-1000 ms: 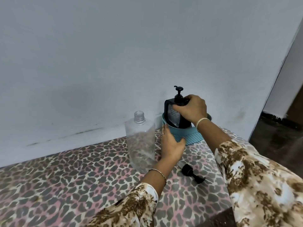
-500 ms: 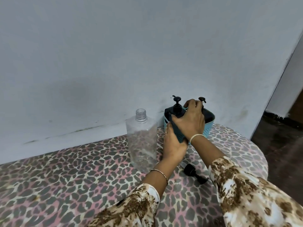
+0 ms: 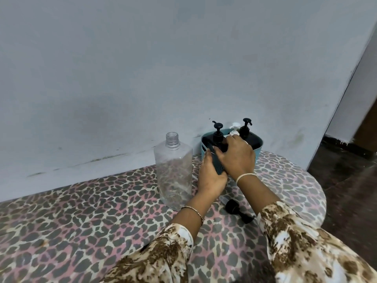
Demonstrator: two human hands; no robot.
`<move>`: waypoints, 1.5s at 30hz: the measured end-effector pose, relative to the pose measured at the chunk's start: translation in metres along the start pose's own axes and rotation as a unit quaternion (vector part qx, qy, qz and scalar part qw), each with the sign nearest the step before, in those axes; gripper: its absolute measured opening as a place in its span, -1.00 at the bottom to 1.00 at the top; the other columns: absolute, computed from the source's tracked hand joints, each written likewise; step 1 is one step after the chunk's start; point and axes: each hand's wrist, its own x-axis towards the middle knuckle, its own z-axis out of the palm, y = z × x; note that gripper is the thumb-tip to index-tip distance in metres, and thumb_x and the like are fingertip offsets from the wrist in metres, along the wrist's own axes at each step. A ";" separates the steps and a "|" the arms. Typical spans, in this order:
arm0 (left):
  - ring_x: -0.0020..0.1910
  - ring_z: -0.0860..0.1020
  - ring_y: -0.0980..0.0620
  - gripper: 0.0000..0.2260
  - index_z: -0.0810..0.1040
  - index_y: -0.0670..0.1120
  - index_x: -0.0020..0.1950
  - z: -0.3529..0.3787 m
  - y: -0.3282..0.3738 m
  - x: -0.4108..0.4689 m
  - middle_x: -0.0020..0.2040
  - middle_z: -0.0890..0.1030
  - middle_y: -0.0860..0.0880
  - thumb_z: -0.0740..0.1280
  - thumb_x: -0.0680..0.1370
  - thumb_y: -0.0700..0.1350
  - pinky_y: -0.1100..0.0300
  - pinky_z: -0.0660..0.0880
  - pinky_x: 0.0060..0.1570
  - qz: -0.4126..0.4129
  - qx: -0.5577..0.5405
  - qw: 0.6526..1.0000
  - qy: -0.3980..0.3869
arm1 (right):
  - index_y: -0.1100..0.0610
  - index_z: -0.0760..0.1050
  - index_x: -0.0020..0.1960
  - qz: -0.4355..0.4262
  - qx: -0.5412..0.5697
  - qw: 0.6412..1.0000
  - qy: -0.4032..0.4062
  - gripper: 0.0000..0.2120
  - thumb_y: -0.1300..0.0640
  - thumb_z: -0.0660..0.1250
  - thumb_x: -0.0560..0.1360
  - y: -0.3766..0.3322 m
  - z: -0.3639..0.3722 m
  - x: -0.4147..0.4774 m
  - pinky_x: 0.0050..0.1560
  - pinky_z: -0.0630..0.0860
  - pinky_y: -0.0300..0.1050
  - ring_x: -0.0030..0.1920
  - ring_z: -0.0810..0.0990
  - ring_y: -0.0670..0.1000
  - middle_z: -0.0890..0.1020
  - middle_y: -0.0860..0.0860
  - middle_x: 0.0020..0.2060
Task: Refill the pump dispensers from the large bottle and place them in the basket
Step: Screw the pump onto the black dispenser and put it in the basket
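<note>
Both hands grip the teal basket [image 3: 258,151] — left hand [image 3: 210,176] at its nine o'clock wall, right hand [image 3: 237,157] over the front rim by a black dispenser [image 3: 217,135].

Brown-mottled cream sleeves [image 3: 302,237], wrist bangles [image 3: 245,176]

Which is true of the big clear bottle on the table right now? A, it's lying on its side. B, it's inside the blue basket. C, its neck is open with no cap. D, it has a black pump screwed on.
C: the large clear bottle stands upright on the table with its threaded neck bare, while a loose black pump top lies apart on the cloth.
</note>
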 end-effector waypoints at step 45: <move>0.15 0.54 -0.03 -0.75 0.54 -0.02 0.17 -0.039 -0.010 -0.081 0.10 0.61 -0.04 0.28 0.54 -0.24 -0.13 0.34 0.33 0.185 0.354 0.903 -0.160 | 0.07 0.55 0.11 0.310 0.413 0.856 0.031 -0.81 0.19 0.23 0.55 0.026 -0.018 -0.142 0.12 0.45 -0.12 0.03 0.55 -0.09 0.61 -0.05 0.03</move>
